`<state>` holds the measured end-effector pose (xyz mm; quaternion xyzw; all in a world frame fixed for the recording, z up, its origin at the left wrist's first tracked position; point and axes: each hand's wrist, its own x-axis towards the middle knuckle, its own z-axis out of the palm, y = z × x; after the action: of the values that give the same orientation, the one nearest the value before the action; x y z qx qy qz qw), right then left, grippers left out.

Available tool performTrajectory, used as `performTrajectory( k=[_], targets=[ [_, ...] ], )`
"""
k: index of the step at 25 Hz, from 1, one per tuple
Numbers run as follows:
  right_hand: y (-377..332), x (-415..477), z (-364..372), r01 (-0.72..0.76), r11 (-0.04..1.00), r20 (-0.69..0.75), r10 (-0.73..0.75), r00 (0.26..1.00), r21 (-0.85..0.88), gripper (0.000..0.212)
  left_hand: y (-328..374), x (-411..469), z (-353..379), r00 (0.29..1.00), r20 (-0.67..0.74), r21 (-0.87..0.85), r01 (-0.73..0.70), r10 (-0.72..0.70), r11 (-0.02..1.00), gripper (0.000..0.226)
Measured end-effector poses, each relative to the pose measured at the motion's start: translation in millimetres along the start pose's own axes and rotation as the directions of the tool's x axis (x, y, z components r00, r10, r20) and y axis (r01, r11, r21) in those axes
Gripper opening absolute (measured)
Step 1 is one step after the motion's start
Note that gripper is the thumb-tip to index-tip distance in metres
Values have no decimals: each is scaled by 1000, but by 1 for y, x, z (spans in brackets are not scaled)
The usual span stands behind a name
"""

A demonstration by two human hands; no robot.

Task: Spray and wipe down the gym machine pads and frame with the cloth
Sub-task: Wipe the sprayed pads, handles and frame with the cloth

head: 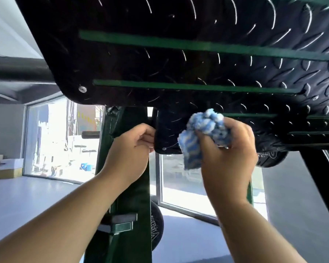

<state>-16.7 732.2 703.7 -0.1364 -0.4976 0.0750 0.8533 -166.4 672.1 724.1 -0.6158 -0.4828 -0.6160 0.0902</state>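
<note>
A large black tread-plate footplate (179, 59) with green strips fills the top of the view. Below it sits a smaller black tread plate (169, 133) on the dark green machine frame (129, 186). My right hand (230, 158) grips a bunched blue-and-white cloth (203, 130) and holds it against the smaller plate's lower edge. My left hand (133, 149) holds the left edge of that smaller plate, fingers curled round it. No spray bottle is in view.
A black bar (17, 73) crosses at the left. A black weight plate (156, 230) hangs low on the frame. Cardboard boxes (2, 166) stand by the left wall. Large windows (63, 141) lie behind, above a pale floor (27, 198).
</note>
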Motion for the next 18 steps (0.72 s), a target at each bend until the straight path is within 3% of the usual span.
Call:
performTrajectory(
  k=[1, 3, 5, 6, 8, 10, 12, 14, 15, 18],
  targets=[
    [0, -3, 9, 70, 997, 25, -70, 997, -23, 27, 2, -1, -1, 1000, -8, 4, -8, 8, 1000, 51],
    [8, -23, 28, 214, 969, 222, -183, 958, -124, 28, 3, -1, -1, 1000, -20, 20, -3, 3, 1000, 51],
    [21, -39, 33, 290, 938, 362, -208, 909, -190, 30, 2, 1, -1, 999, -10, -5, 43, -43, 999, 56],
    [21, -39, 30, 261, 949, 338, -190, 922, -178, 29, 1, 1, -1, 999, -1, -7, 44, -44, 999, 57],
    [9, -26, 25, 228, 970, 157, -213, 964, -86, 25, -1, 1, -2, 1000, 2, 15, 17, -17, 1000, 55],
    [-5, -13, 24, 302, 952, 18, -302, 953, -42, 26, -2, 1, -2, 1000, -16, 59, -18, 19, 998, 49],
    [8, -16, 29, 358, 927, 119, -345, 931, -110, 30, -2, 1, -2, 1000, -12, 31, -21, 22, 999, 49],
    [38, -35, 31, 327, 911, 306, -246, 920, -251, 35, 0, 0, -2, 1000, -2, 17, -8, 8, 1000, 50],
    [48, -41, 27, 267, 914, 330, -162, 930, -304, 34, 1, -1, -1, 1000, 2, 31, -4, 4, 1000, 50],
    [38, -25, 7, 115, 967, 143, -84, 986, -228, 30, 4, -4, 0, 1000, 0, 43, -9, 9, 999, 50]
  ],
)
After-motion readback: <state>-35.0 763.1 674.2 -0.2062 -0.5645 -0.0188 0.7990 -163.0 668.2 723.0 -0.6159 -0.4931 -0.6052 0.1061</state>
